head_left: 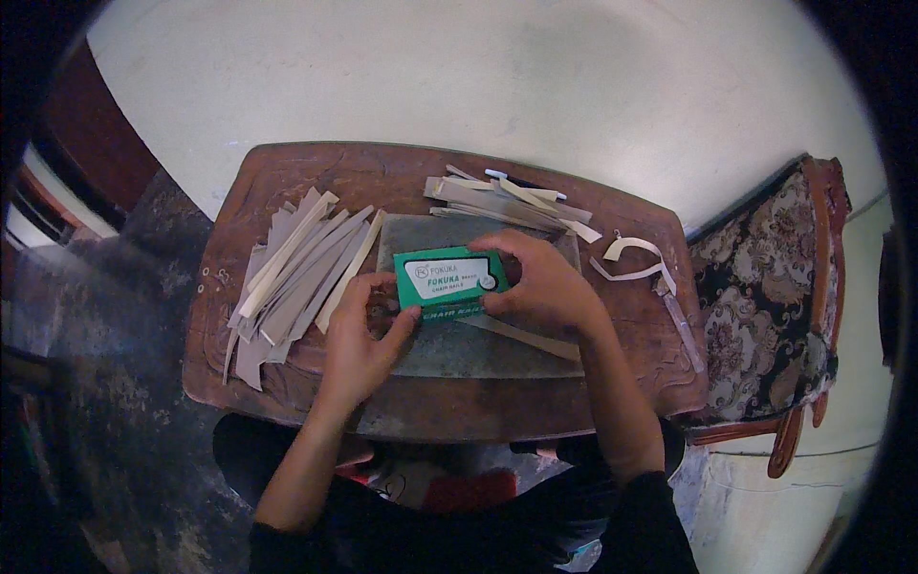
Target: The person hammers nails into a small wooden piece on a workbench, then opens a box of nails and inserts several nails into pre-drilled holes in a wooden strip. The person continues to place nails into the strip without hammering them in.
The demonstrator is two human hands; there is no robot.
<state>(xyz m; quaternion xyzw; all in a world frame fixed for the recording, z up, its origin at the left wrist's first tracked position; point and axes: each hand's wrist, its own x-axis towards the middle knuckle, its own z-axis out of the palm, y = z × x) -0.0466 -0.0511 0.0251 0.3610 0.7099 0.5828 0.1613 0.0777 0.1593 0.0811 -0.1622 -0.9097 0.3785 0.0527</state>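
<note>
Between my two hands is a small green box (446, 279) with a white label, tilted so its top and front sides show. My left hand (361, 330) grips its left end, thumb at the lower front corner. Around the right end, my right hand (543, 282) has its thumb low and its fingers over the upper corner. Under the box lies a grey flat board (430, 359). A thin pale strip (526, 339) rests on that board, partly hidden by the box and my right hand.
On the brown wooden table (459, 407), a large pile of beige and grey strips (311, 263) lies left. A smaller strip pile (512, 203) with a pen (524, 182) is at the back. A curled strip (641, 260) and a cutter-like tool (681, 325) lie right, near a patterned chair (765, 277).
</note>
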